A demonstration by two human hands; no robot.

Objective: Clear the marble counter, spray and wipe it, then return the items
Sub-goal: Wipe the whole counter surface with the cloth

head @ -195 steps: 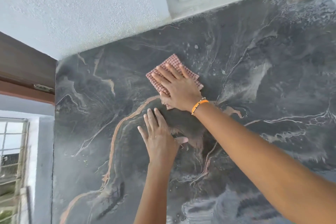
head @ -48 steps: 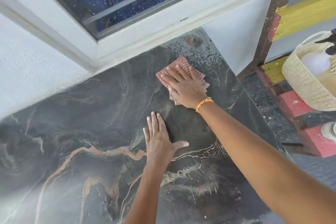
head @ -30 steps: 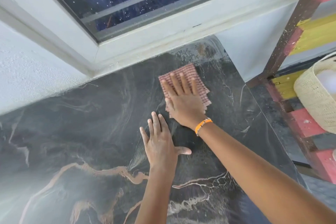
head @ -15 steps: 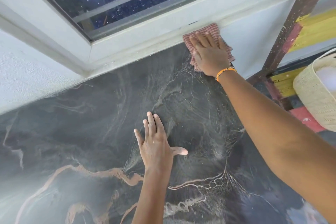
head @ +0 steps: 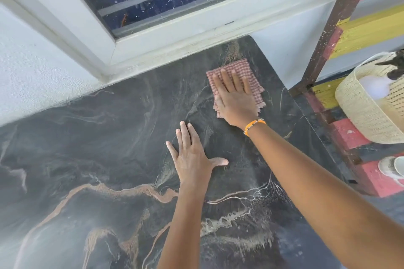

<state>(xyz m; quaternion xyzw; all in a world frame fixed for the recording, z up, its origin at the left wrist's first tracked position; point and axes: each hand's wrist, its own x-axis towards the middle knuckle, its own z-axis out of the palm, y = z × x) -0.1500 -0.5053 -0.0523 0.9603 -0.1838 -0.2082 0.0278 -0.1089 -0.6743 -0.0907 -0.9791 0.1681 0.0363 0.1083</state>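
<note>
While right hand (head: pixel 235 100) presses checked cloth (head: pixel 244 72) flat — left hand (head: pixel 192 159) splayed on marble counter (head: pixel 109 137).

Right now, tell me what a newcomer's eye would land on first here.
First the red checked cloth, pressed flat under the right hand near the far right corner of the dark marble counter. Next the left hand, spread flat mid-counter. Then the woven basket on the painted shelf at right.

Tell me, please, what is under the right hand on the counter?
Under the right hand lies a folded red checked cloth, pressed flat on the marble counter. The hand covers the cloth's middle, and the marble beneath the cloth cannot be seen.
</note>
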